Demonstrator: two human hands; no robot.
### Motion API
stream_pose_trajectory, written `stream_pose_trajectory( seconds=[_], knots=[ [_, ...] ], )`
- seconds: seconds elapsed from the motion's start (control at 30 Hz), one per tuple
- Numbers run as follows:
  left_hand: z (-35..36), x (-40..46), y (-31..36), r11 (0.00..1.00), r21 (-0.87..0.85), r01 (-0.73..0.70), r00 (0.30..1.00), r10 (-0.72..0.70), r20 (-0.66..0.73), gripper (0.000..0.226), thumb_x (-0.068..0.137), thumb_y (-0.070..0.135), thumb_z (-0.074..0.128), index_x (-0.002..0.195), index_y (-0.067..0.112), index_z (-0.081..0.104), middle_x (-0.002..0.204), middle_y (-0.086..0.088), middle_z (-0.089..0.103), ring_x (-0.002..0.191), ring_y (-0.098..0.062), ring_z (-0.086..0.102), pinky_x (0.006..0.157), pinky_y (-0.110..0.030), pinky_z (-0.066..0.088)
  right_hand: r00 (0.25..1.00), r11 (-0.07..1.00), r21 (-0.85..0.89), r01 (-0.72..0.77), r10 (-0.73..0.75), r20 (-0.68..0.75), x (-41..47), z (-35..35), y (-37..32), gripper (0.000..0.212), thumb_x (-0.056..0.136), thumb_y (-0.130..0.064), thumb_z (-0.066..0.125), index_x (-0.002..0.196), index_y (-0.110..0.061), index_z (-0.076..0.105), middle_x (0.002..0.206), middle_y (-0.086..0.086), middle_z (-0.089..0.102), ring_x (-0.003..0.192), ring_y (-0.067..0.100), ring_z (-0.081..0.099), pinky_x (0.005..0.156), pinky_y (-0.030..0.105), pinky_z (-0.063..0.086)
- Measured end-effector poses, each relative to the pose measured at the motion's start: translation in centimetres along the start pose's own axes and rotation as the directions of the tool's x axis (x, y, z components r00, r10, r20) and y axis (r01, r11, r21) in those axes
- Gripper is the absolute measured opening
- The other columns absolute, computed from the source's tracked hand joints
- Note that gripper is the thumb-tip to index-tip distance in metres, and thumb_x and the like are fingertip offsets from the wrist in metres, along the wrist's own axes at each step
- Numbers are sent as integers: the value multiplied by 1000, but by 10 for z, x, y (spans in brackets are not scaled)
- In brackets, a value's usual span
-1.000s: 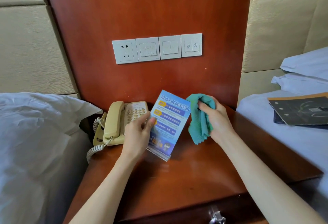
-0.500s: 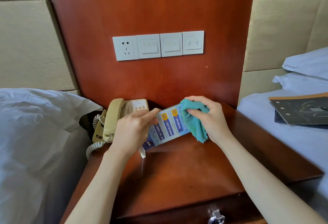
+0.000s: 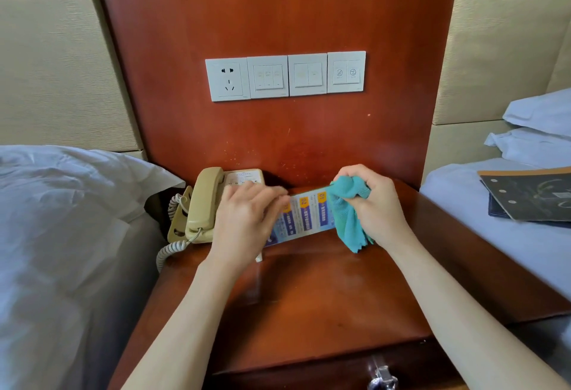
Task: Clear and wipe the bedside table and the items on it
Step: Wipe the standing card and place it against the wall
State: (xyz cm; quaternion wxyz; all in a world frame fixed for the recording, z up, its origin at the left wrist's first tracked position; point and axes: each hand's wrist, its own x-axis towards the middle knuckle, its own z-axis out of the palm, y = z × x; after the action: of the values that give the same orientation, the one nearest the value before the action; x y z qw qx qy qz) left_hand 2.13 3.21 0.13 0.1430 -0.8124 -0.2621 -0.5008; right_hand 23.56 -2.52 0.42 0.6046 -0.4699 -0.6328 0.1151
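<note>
Left bed [image 3: 61, 235] w/ white sheets sits beside the desk's [image 3: 309, 306] left edge. Phone [image 3: 210, 204], beige, at the desk's back left corner, handset on cradle, coiled cord hanging off the left edge. Left hand [image 3: 247, 222] just right of the phone, fingers curled over the left end of the card [image 3: 306, 213], gripping it; hand slightly blurred. Card is a blue printed sign, tipped over sideways, held above the desk near its back edge, mid-width; a clear bit of its stand shows under the left hand, near the desk top; contact can't be told. Cloth [image 3: 349, 210], teal, bunched over the card's right end, a tail hanging down toward the desk. Right hand [image 3: 374, 207] w/ fingers closed tight round the cloth, pressing it on the card. Switch plates [image 3: 285, 76] in a row on the wood panel above. Drawer knob [image 3: 381, 377] at the front edge, bottom. Right bed [image 3: 494, 219] beside the desk's right edge, w/ a dark folder [image 3: 531, 195] on it and pillows [image 3: 543, 130] behind.
</note>
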Motion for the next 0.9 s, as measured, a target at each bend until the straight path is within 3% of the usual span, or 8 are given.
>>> stream_pose_trajectory(
  seconds=[0.1, 0.2, 0.27, 0.33, 0.53, 0.67, 0.77, 0.9],
  knots=[
    [-3, 3, 0, 843, -407, 351, 915, -402, -42, 28, 97, 42, 43, 111, 27, 63, 107, 18, 59, 104, 5, 52, 91, -14, 36, 988, 997, 35, 69, -64, -139, -2, -1, -1, 30, 86, 7, 54, 88, -23, 59, 83, -15, 62, 81, 4, 62, 59, 14, 48],
    [1, 6, -6, 276, -667, 693, 599, -734, 319, 45, 95, 55, 38, 128, 27, 52, 126, 10, 56, 116, -4, 52, 106, -30, 40, 966, 992, 46, 119, -105, -237, -4, -1, -6, 30, 81, 3, 50, 88, -25, 57, 86, -17, 61, 85, 4, 61, 61, 12, 48],
    [5, 8, -8, -124, -649, 750, 381, -722, 578, 49, 98, 55, 37, 130, 21, 51, 125, -1, 58, 109, -17, 57, 98, -38, 45, 958, 989, 73, 130, -106, -267, -4, 1, -8, 32, 79, 3, 49, 89, -26, 58, 88, -17, 63, 87, 3, 62, 62, 12, 49],
    [4, 6, -7, -236, -605, 760, 333, -658, 675, 52, 97, 58, 34, 125, 19, 54, 109, -4, 63, 98, -20, 60, 83, -39, 48, 956, 986, 111, 123, -88, -280, -4, 2, -7, 38, 80, 7, 49, 88, -29, 59, 89, -16, 64, 87, 4, 63, 63, 13, 50],
    [2, 13, -3, -135, -559, 818, 370, -621, 691, 49, 99, 58, 31, 109, 22, 64, 109, -9, 63, 98, -20, 58, 93, -40, 44, 953, 962, 256, 97, -15, -303, -2, 5, -5, 45, 83, 8, 52, 85, -36, 63, 90, -17, 66, 87, 3, 65, 64, 15, 51],
    [0, 2, 1, 254, -525, 812, 559, -597, 576, 44, 102, 54, 18, 103, 45, 61, 109, 2, 68, 90, -13, 68, 66, -25, 57, 952, 968, 223, 117, -45, -302, -3, 3, -5, 49, 83, 12, 51, 86, -35, 63, 91, -17, 65, 89, 5, 64, 66, 16, 52],
    [-1, 1, -2, 303, -550, 778, 611, -568, 551, 35, 103, 51, 22, 107, 44, 56, 110, 0, 69, 81, -8, 72, 58, -24, 57, 952, 979, 133, 153, -110, -286, -3, 1, -6, 47, 82, 16, 52, 91, -30, 60, 93, -15, 63, 92, 7, 63, 70, 14, 50],
    [-2, 5, -4, 268, -679, 683, 679, -574, 457, 69, 86, 70, 33, 129, 19, 52, 119, -3, 62, 98, -9, 63, 84, -30, 54, 971, 992, -5, 128, -126, -202, -3, 0, -7, 63, 82, 14, 58, 114, -40, 55, 107, -17, 56, 104, 2, 57, 74, 8, 48]
  ],
)
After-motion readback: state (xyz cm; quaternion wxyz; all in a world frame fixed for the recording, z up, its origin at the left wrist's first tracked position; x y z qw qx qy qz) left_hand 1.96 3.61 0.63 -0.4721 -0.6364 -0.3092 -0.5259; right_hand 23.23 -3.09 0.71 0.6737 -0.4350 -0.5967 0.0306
